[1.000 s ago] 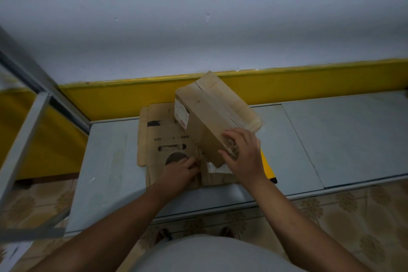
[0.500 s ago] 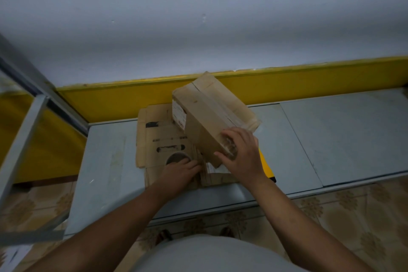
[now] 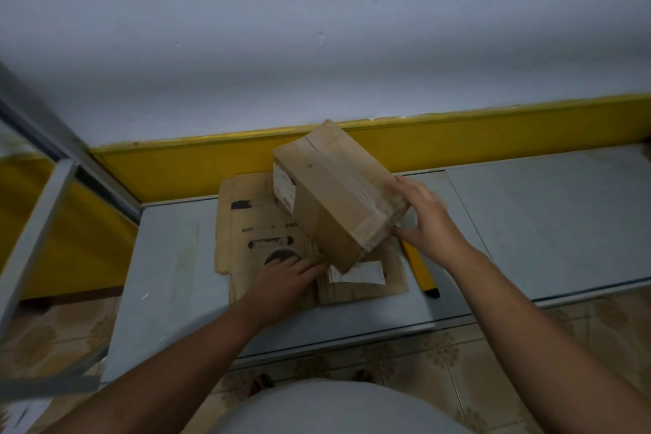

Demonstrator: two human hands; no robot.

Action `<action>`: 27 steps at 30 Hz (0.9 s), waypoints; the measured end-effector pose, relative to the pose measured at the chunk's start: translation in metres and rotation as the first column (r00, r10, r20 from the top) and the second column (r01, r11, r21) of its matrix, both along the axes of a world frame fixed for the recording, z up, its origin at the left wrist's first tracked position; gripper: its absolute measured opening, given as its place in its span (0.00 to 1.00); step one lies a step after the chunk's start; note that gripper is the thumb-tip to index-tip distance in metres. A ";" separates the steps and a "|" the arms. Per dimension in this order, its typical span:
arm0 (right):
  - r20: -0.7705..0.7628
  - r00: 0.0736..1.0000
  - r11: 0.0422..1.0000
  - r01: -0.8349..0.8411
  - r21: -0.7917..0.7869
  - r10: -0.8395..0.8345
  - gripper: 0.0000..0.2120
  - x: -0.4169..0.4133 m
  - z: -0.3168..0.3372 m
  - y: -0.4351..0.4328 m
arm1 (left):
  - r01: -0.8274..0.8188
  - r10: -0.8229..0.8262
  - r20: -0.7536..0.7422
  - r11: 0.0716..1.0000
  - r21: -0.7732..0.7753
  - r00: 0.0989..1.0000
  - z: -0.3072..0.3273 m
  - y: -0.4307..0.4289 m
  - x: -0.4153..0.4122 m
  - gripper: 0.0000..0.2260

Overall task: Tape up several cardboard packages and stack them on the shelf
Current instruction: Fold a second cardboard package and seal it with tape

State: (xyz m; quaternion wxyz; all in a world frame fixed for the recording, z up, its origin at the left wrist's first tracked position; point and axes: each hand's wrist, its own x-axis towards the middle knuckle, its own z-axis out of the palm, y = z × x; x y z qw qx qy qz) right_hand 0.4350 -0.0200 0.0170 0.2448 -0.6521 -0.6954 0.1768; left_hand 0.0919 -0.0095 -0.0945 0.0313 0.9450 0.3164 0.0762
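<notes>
Grey counter (image 3: 528, 222) against a yellow-banded wall. 1 flattened cardboard sheet (image 3: 246, 222) lies on it; a yellow-handled tool (image 3: 421, 273) lies at the sheet's right edge, partly hidden under the right forearm. Taped cardboard box (image 3: 334, 201) stands tilted on the sheet. Right hand (image 3: 428, 222) grips the box's right end, fingers spread. Left hand (image 3: 285, 277) rests curled over a tape roll (image 3: 280, 254); whether it grips the roll cannot be told.
</notes>
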 end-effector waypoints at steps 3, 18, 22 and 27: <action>-0.195 0.980 0.999 -0.028 0.028 0.033 0.38 -0.004 -0.005 0.003 | -0.011 0.011 0.053 1.000 -0.002 0.999 0.008 0.001 -0.001 0.26; -0.383 0.923 0.976 0.119 0.185 -0.040 0.39 -0.041 -0.013 -0.039 | -0.047 0.706 0.572 0.645 -0.762 0.417 0.102 -0.017 0.049 0.29; -0.501 0.863 0.993 0.108 0.052 -0.068 0.44 -0.028 -0.011 -0.050 | -0.060 0.701 0.534 0.630 -0.774 0.472 0.099 -0.015 0.055 0.33; -0.640 0.736 0.963 0.268 -0.020 -0.218 0.23 -0.028 -0.016 -0.050 | -0.059 0.702 0.532 0.628 -0.776 0.474 0.095 -0.015 0.065 0.34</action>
